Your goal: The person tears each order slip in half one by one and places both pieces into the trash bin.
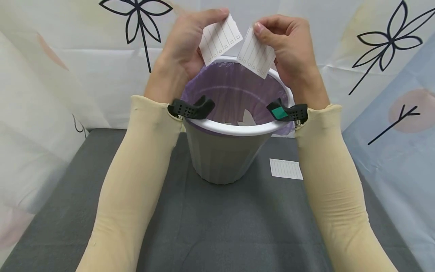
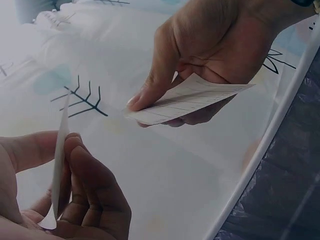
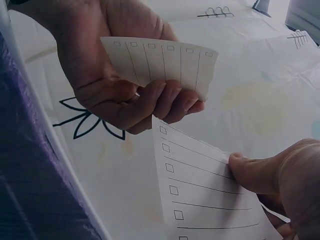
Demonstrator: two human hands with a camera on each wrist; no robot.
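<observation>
Above the bin, my left hand (image 1: pixel 185 43) pinches a torn piece of lined paper (image 1: pixel 221 39) between thumb and fingers. Its upper edge is ragged, and small checkboxes run along one side. My right hand (image 1: pixel 289 47) pinches a second piece of lined paper (image 1: pixel 257 54), tilted with one corner downward. The two pieces are apart, with a narrow gap between them. Below them stands a waste bin (image 1: pixel 221 151) with a white rim and a purple liner (image 1: pixel 234 87). In the right wrist view the checkboxes on the right hand's paper (image 3: pixel 200 185) show clearly.
A lined sheet (image 1: pixel 286 169) lies on the dark grey tabletop (image 1: pixel 217 223), right of the bin. Inside the bin are some white paper scraps (image 1: pixel 248 118). Behind hangs a white cloth (image 1: pixel 85 75) with black flower drawings.
</observation>
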